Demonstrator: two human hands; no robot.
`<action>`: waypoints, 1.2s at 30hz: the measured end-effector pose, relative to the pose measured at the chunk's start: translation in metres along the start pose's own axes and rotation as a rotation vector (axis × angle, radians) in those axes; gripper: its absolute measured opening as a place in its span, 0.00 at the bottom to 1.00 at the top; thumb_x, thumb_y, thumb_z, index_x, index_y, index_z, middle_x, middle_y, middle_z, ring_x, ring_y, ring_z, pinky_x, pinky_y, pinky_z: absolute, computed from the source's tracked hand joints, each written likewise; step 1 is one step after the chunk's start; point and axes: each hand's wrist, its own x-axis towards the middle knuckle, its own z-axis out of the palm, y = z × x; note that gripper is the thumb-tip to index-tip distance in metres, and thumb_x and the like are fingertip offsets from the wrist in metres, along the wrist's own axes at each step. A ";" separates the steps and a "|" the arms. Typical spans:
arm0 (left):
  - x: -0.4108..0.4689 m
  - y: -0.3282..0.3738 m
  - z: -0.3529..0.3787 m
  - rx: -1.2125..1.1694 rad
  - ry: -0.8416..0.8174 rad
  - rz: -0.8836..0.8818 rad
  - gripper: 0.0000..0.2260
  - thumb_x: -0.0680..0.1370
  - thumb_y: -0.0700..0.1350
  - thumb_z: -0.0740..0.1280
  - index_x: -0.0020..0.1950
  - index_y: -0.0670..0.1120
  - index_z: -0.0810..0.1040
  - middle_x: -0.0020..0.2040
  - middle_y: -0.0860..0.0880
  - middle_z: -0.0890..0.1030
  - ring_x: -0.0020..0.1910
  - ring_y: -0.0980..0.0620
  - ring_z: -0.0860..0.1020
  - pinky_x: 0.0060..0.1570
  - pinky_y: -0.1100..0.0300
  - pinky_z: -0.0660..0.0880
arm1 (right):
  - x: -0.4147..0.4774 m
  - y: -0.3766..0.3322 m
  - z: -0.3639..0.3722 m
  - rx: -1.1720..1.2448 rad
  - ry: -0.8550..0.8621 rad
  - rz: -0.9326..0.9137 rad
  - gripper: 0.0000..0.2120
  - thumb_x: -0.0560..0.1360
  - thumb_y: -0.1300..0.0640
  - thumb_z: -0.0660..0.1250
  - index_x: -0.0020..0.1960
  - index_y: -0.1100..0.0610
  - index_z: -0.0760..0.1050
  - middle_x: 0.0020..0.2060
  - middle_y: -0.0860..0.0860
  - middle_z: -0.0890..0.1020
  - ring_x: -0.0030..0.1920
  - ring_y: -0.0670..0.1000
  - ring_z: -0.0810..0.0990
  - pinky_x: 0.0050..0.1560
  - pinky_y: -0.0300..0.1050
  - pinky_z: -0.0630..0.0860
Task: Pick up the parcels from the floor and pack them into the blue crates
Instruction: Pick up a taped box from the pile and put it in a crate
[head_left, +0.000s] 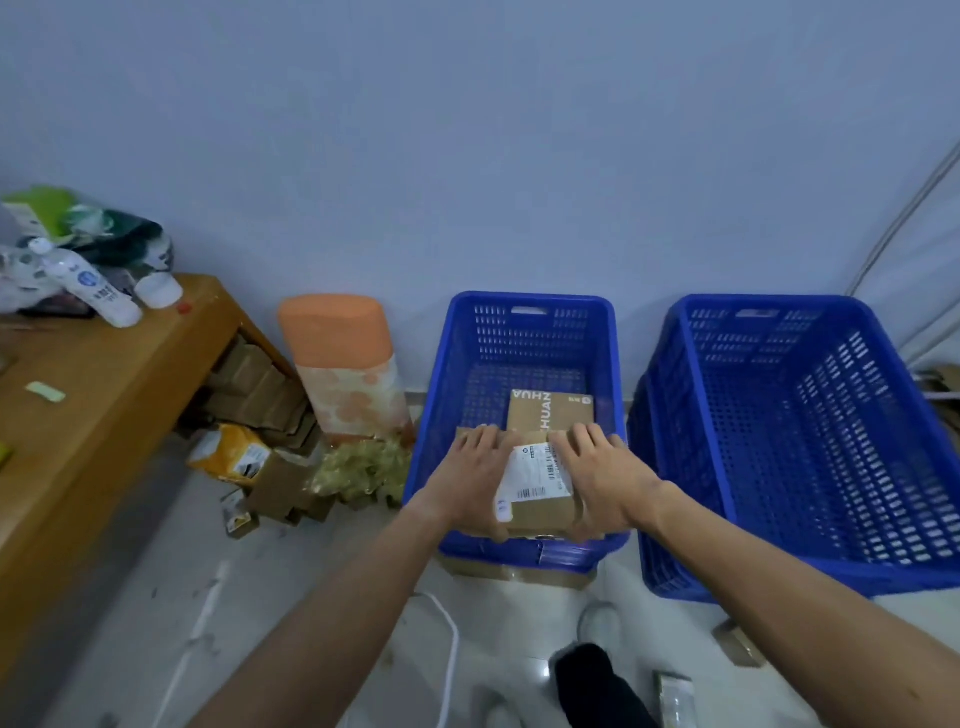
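While both hands press down on a cardboard parcel (540, 488) at the near end of the left blue crate (431, 415), the head view shows a job that looks only just begun. The left hand (467, 486) lies flat on the parcel's left side with fingers spread and extended, and the right hand (605, 478) lies the same way on its right side; neither curls around an edge that I can see, so they seem to be seating the box rather than gripping it. It bears a white shipping label and sits against a second printed box (550, 410) farther back in the same crate. The right blue crate (680, 415) appears empty through its perforated walls. Plenty remains: a heap of brown boxes and a yellow parcel (231, 452) lies on the floor beside the wooden table (104, 405), a clear bag of something greenish (363, 467) rests just left of the crate, and small packets (737, 644) lie near the person's feet.
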 end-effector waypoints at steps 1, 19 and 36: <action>0.009 -0.003 0.004 -0.009 -0.017 -0.014 0.57 0.55 0.69 0.75 0.76 0.45 0.55 0.65 0.47 0.65 0.65 0.46 0.66 0.69 0.49 0.66 | 0.010 0.007 0.005 0.004 -0.017 -0.007 0.57 0.59 0.27 0.67 0.76 0.57 0.50 0.63 0.57 0.64 0.63 0.58 0.66 0.63 0.57 0.69; 0.242 -0.092 0.046 -0.186 -0.159 -0.171 0.53 0.64 0.66 0.71 0.79 0.49 0.46 0.74 0.44 0.56 0.75 0.40 0.55 0.68 0.41 0.67 | 0.217 0.173 0.046 0.027 -0.132 -0.005 0.62 0.63 0.25 0.67 0.79 0.54 0.37 0.74 0.62 0.55 0.74 0.63 0.55 0.73 0.58 0.61; 0.450 -0.207 0.218 -0.053 -0.043 -0.032 0.51 0.63 0.63 0.76 0.77 0.46 0.55 0.70 0.42 0.61 0.69 0.41 0.61 0.57 0.44 0.76 | 0.409 0.268 0.191 -0.074 -0.081 0.220 0.50 0.72 0.41 0.70 0.79 0.51 0.39 0.75 0.65 0.54 0.75 0.65 0.54 0.71 0.61 0.65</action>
